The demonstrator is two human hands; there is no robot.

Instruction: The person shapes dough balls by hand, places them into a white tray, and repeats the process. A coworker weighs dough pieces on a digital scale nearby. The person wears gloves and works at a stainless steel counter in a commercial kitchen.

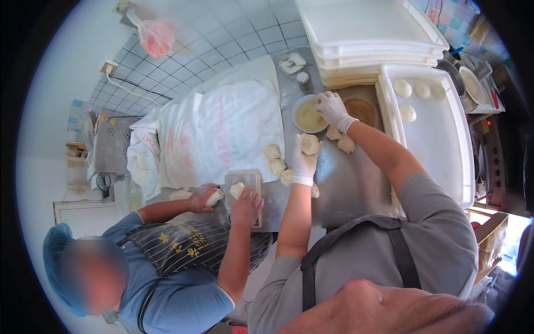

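My left hand [304,165], in a thin white glove, holds a round piece of dough [310,144] on its upturned palm. My right hand [333,109], gloved too, has its bunched fingers at the right rim of a white bowl [297,122] of cloudy yellowish liquid. Its fingertips are partly hidden, so whether they pinch anything is unclear. Beneath my right wrist, small dough pieces [346,144] rest on the metal worktop [346,183]. More dough balls [277,167] form a curved row left of my left hand, some partly behind the wrist.
A co-worker's hands [247,207] handle dough beside a scale [255,183] at left. White cloth [221,133] covers the back left. A white tray [434,154] with several dough rounds [402,89] stands right, near stacked trays [375,25]. A shaker [304,82] and round brown-bottomed dish [362,112] flank the bowl.
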